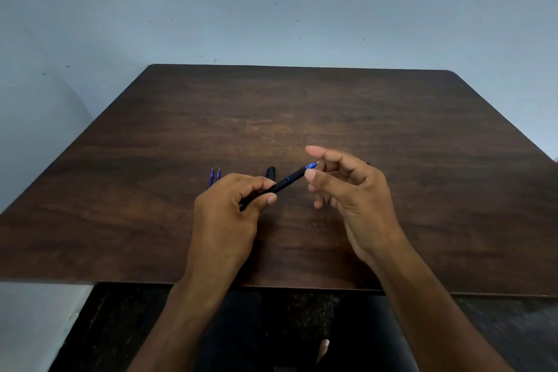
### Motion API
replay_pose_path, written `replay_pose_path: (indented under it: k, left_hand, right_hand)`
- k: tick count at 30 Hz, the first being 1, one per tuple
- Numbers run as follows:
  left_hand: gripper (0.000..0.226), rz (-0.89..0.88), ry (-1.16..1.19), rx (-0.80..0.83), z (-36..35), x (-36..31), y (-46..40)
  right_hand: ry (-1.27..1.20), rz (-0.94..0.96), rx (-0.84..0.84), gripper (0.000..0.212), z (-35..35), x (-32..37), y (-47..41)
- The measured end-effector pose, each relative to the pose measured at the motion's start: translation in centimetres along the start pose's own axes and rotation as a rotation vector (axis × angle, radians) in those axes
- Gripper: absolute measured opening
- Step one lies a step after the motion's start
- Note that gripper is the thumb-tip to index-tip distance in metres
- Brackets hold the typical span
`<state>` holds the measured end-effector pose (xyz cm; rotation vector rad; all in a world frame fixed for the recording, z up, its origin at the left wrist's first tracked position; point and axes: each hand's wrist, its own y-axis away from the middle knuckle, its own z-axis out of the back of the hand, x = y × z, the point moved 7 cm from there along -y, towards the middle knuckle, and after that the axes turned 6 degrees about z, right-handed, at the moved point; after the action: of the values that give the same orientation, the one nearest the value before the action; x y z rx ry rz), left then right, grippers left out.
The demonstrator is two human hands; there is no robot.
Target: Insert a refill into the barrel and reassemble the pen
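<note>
— Gripping what, that left hand [225, 205]?
— A slim black plastic pen with a blue tip [283, 182], raised above the dark wooden desk [422, 136].
— And the right hand [347, 187]?
— Loosely spread, thumb touching the tip.

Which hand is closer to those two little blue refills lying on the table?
Left. The left hand, which grips the black pen, sits just beside the two blue refills and partly covers their near ends. The right hand is farther off, at the pen's tip.
</note>
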<state>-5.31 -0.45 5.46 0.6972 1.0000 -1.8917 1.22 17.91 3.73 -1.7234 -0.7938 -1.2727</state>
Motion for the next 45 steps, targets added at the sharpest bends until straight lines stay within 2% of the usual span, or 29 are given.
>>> replay_pose_path:
  k: [6, 10, 14, 16, 20, 25, 28, 36, 45]
  left_hand:
    - [0.028, -0.008, -0.007, -0.001, -0.1, -0.1, 0.0]
    - [0.027, -0.008, 0.006, -0.006, -0.1, -0.4, 0.1]
    - [0.029, -0.001, 0.002, 0.014, -0.1, -0.4, 0.1]
    - [0.03, 0.002, 0.0, 0.017, -0.1, -0.4, 0.1]
    - [0.031, -0.002, 0.012, 0.017, -0.2, -0.5, 0.2]
    - [0.028, -0.007, -0.001, -0.001, -0.1, -0.3, 0.1]
    - [0.027, -0.007, -0.009, 0.009, -0.2, -0.2, 0.1]
    - [0.034, 0.019, 0.02, -0.01, -0.1, -0.3, 0.1]
    - [0.03, 0.06, 0.086, -0.048, 0.1, -0.1, 0.5]
  right_hand:
    - [0.001, -0.02, -0.051, 0.01, 0.2, -0.2, 0.0]
    - [0.06, -0.037, -0.087, 0.02, 0.5, -0.4, 0.0]
    - [-0.02, -0.027, -0.013, 0.026, 0.2, -0.3, -0.1]
    - [-0.023, -0.014, 0.023, 0.02, 0.0, -0.3, -0.1]
    - [0.004, -0.011, -0.024, 0.013, 0.1, -0.5, -0.1]
    - [0.043, -0.01, -0.05, 0.021, 0.2, -0.6, -0.2]
    - [-0.021, -0.025, -0.018, 0.025, -0.1, -0.7, -0.2]
    - [-0.004, -0.005, -0.006, 0.016, -0.5, -0.2, -0.2]
    - [0.031, 0.063, -0.051, 0.022, -0.4, 0.5, -0.4]
